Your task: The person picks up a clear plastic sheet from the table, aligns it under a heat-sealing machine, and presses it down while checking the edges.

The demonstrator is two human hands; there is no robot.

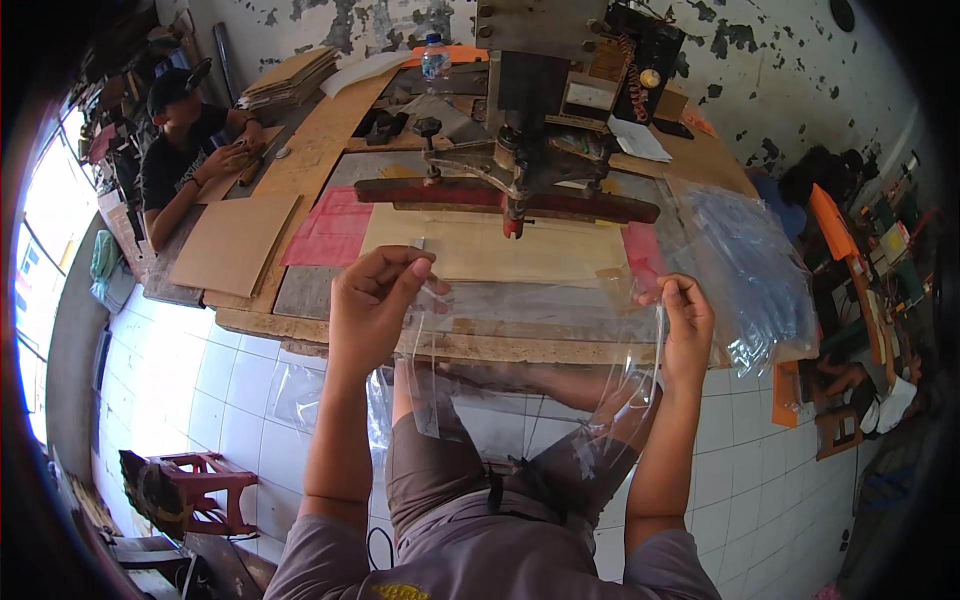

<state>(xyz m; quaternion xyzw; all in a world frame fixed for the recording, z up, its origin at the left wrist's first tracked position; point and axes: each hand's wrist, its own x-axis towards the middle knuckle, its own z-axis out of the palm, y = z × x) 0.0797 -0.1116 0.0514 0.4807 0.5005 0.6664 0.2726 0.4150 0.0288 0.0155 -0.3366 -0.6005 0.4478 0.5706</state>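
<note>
A transparent plastic sheet (530,325) is stretched between my two hands above the table's near edge. Its loose lower parts hang down over my lap. My left hand (380,300) pinches the sheet's left upper corner, thumb against curled fingers. At the right upper corner, my right hand (686,318) grips it the same way. Whitish narrow strips run down the sheet's sides below both hands. Just beyond the sheet lies a pale yellow mat (490,245) with red pieces at its ends. Over that mat hangs a press head with a long dark-red bar (580,203).
A pile of transparent plastic sheets (745,265) lies on the right. Brown boards (235,245) rest on the left, near a seated person (185,150) handling something small. A water bottle (435,58) stands at the back. A red stool (205,490) is on the tiled floor.
</note>
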